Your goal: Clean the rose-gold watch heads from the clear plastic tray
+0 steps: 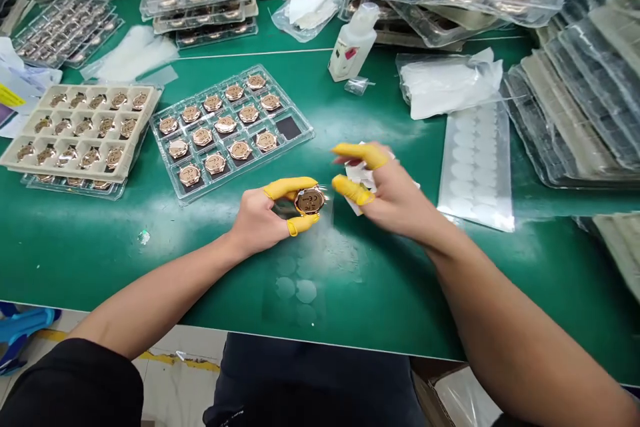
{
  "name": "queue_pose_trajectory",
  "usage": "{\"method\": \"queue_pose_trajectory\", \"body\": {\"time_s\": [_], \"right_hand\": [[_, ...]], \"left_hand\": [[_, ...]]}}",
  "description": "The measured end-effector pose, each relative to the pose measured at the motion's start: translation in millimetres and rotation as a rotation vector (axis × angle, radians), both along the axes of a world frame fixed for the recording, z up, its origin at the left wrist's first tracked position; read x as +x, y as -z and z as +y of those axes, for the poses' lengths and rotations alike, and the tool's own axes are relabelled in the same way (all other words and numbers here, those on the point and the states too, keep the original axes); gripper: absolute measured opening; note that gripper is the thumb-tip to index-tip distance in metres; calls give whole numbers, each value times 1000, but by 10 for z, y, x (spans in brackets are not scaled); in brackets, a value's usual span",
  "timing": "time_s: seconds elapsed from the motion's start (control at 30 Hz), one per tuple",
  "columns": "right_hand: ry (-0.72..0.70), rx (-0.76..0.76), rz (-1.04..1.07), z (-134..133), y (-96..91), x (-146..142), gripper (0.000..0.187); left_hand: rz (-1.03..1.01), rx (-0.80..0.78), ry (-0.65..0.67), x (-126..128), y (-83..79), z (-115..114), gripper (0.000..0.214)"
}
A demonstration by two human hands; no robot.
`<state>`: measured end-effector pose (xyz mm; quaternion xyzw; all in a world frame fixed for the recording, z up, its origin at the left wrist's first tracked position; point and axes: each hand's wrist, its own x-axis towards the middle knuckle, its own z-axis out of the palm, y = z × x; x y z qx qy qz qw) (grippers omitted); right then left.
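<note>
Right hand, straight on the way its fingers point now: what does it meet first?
Likely the round rose-gold piece held in the left hand, though depth is unclear from this view.

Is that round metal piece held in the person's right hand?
No, the left hand pinches the round piece, while the right hand holds white paper.

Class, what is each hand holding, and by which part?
The left hand pinches a round rose-gold metal piece by its rim; the right hand holds a white sheet by one edge.
</note>
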<state>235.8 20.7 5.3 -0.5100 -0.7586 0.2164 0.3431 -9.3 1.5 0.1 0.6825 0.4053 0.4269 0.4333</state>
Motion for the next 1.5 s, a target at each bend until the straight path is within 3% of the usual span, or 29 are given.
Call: {"method": "queue_pose_trajectory", "body": {"time_s": [0.1, 0.2, 0.3, 0.4, 0.5, 0.6, 0.77, 0.87, 0.93, 1.07, 1.17, 1.37, 1.5], "right_hand": [[-190, -249, 244, -71, -77, -114, 39], [-151, -383, 421, -83, -142, -169, 43], [-132, -463, 453, -61, -218, -101, 43], [-145, -452, 376, -51, -301, -24, 40], [-125, -373, 299, -53, -345, -21, 39], [-83, -353, 312, -52, -330, -59, 34], [-115, -378, 325, -45, -281, -90, 28], [-173, -363, 295, -32, -281, -87, 25], [-123, -324, 350, -22, -283, -91, 26], [150, -280, 622, -56, -270, -172, 34], [193, -343, 621, -157, -235, -315, 36], [142, -442, 570, -300, -131, -510, 29], [150, -420, 533, -298, -86, -522, 28]], "left_hand": [[56, 253, 58, -11, 14, -8, 40], [100, 351, 92, -17, 11, 5, 36], [105, 319, 13, -24, 8, 19, 37], [89, 281, -21, -29, 15, 24, 40], [89, 395, 17, -24, 18, 22, 37], [112, 506, 69, -13, 6, 21, 32], [150, 517, 118, -12, -8, 22, 30], [160, 479, 151, -19, -6, 13, 29], [167, 408, 163, -18, -10, 6, 30], [122, 21, 64, 1, -31, 34, 44], [15, -236, -36, 13, -35, 101, 57], [-51, -285, -17, 18, -27, 163, 58], [-47, -262, 8, 22, -20, 147, 58]]}}
